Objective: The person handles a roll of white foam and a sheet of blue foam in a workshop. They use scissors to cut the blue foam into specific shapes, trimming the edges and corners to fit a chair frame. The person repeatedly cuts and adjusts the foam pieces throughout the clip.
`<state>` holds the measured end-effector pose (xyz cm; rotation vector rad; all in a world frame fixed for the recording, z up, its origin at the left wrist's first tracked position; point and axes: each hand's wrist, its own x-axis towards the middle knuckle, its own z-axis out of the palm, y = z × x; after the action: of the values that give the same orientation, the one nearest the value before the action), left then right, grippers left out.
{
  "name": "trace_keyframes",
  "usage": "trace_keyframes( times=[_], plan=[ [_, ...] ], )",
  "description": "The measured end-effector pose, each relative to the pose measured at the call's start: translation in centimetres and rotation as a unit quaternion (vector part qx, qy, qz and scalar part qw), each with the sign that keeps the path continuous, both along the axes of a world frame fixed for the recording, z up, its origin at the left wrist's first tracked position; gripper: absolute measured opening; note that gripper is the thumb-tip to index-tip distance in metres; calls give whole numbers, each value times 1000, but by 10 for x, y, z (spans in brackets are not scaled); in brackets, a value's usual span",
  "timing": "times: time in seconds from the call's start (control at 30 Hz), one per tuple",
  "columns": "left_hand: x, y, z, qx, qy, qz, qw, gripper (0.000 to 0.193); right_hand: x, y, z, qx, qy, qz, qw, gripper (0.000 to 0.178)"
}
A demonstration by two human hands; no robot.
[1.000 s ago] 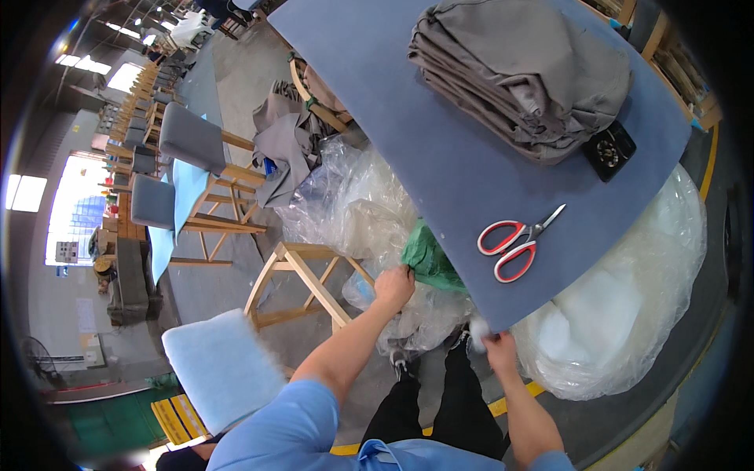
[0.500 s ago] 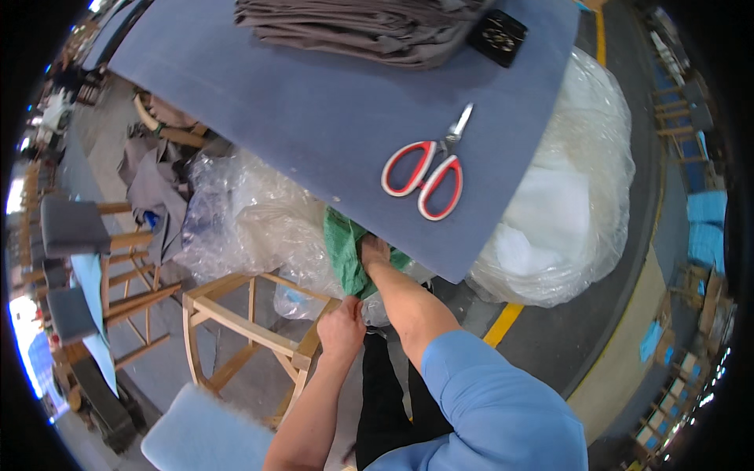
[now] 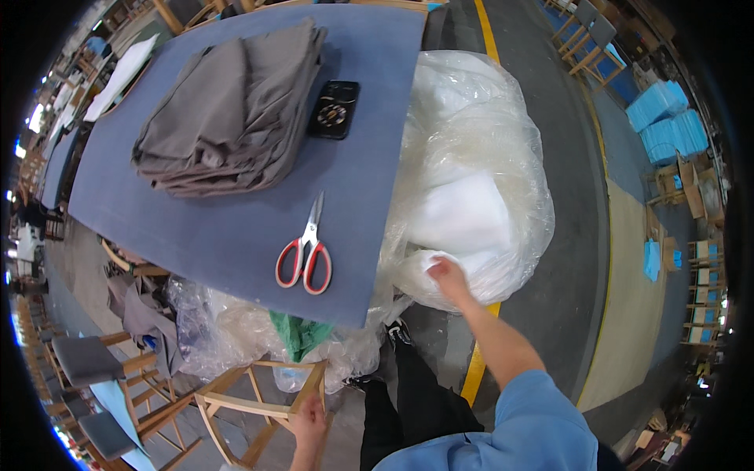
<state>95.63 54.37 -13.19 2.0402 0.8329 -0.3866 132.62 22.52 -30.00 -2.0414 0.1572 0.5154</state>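
White padding (image 3: 463, 212) meets our right hand (image 3: 450, 279), the nearer one; whether its fingers pinch or merely touch, we cannot tell. Our left hand (image 3: 308, 422), loosely curled, is well apart. Around the padding, the clear bag (image 3: 522, 165) runs lengthwise away from us, right of the surface (image 3: 228, 243).

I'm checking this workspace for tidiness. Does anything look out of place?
Possibly two things: the bulging clear plastic bundle at the right hand covers part of the yellow floor line, and the grey fabric below the table's edge lies crumpled, unlike the folded stack on top.
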Motion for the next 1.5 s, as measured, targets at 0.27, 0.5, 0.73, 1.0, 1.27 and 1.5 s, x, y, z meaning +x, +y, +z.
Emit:
trace_keyframes(
  times=[0.27, 0.5, 0.73, 1.0, 1.27, 1.5],
  plan=[
    [-56, -77, -7, -64, 122, -62, 988, 35, 190, -104, 43, -326, -135, -49, 934, 120],
    [-30, -88, 4, -111, 168, -25, 979, 36, 194, -77, 30, -379, -150, 9, 913, 106],
    [-11, -95, 31, -95, 158, 82, 979, 38, 1, -41, 26, -189, -66, 65, 978, 106],
    [-27, -101, 47, -150, 118, 147, 971, 40, 58, -64, 47, -379, -44, 188, 905, 44],
    [-93, -112, 74, -188, 113, 372, 902, 35, 104, -63, 159, -184, -228, 58, 954, 33],
    [-132, -122, 77, -137, 147, 338, 919, 32, 118, -68, 255, -114, -342, 14, 933, 35]
  ],
)
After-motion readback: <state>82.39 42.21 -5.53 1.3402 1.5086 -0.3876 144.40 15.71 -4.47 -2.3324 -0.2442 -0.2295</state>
